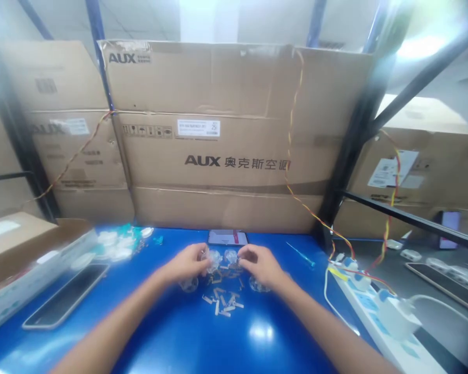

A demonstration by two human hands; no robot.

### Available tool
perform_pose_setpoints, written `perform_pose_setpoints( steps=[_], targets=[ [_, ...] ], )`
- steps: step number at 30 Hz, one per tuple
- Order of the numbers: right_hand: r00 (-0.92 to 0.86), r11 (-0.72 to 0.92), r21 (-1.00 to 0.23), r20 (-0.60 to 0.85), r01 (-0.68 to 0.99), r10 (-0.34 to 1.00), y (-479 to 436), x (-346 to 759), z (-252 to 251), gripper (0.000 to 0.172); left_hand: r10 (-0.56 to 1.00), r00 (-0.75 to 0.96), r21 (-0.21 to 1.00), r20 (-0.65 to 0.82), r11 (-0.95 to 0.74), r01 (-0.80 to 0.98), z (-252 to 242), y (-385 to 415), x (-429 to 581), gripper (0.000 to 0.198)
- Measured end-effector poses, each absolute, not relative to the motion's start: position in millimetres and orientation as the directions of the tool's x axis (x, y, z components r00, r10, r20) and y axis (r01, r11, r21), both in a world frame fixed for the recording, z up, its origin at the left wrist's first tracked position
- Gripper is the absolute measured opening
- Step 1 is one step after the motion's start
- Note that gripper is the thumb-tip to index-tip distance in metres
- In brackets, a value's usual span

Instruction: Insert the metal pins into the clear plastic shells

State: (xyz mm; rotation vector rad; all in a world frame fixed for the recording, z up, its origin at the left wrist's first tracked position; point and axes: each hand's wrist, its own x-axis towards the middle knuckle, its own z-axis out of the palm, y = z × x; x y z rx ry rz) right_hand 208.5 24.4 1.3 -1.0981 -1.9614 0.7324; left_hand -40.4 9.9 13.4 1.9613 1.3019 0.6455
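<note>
We are gripping clear plastic cups [214, 259] in our left hand [186, 263] and right hand [259, 265], fingers [202, 259] clamped on them. Pale strips [222, 303] are lying at six o'clock on the blue bench [159, 332].

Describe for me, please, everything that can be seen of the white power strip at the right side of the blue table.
The long white power strip lies at an angle along the right edge of the blue table, its far end pointing toward the cartons. Its plastic-looking top has blue markings. A bulky white charger is plugged in near the end closest to the camera, with smaller white plugs farther along. A twisted red-and-yellow wire runs to the far end, where yellow tape shows.
</note>
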Motion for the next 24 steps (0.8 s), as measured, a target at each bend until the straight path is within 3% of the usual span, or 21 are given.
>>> perform_pose_setpoints(
  steps=[4,10,14,19,24],
  targets=[
    [-0.261,0.457,-0.783,0.378,0.422,0.888,21.9,205.7,5.9,0.006,0.902,0.427,0.938,-0.059,-0.097,0.333,7.3,5.8,-23.5,0.032],
    [-0.181,0.534,-0.79,0.502,0.302,0.846,4.1,194.8,15.2,0.008,0.89,0.455,0.999,-0.034,0.014,0.046,0.1,0.3,-6.6,0.038],
    [-0.203,0.621,-0.742,0.586,0.254,0.784,-11.1,185.9,21.8,0.009,0.898,0.44,0.999,-0.032,0.038,-0.005,1.8,-6.8,1.3,0.032],
    [-0.262,0.639,-0.722,0.584,0.263,0.768,-18.8,180.0,23.0,0.013,0.896,0.443,0.999,-0.007,0.024,-0.034,0.6,-12.3,8.7,0.027],
    [-0.281,0.688,-0.67,0.628,0.278,0.725,-20.6,178.9,22.8,0.015,0.893,0.449,0.999,0.033,-0.011,-0.051,-0.8,-14.4,11.0,0.035]
  ],
)
